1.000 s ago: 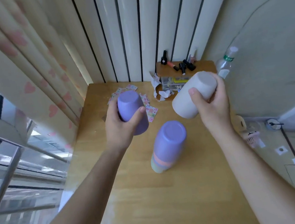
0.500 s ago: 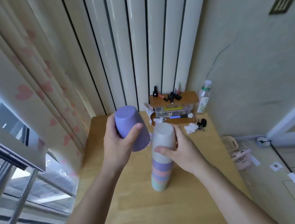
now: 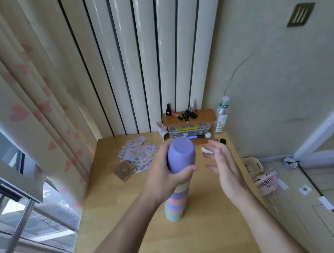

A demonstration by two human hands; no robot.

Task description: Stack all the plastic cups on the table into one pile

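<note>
A tall pile of upside-down plastic cups (image 3: 175, 206) in pastel bands stands on the wooden table (image 3: 207, 237). A purple cup (image 3: 181, 157) sits upside down on top of the pile, and my left hand (image 3: 164, 177) is wrapped around it. The white cup below it is mostly hidden by that hand. My right hand (image 3: 224, 165) hovers just to the right of the pile, fingers spread, holding nothing and apart from the cups.
A heap of stickers (image 3: 136, 153) and a small pouch (image 3: 125, 170) lie at the table's back left. A wooden organiser with cosmetics (image 3: 188, 121) and a plastic bottle (image 3: 221, 115) stand at the back. A curtain hangs left; pink baskets (image 3: 266, 181) sit on the floor right.
My right hand let go of the white cup on the pile and drew back to the right. My left hand brought the purple cup down onto the top of the pile.
</note>
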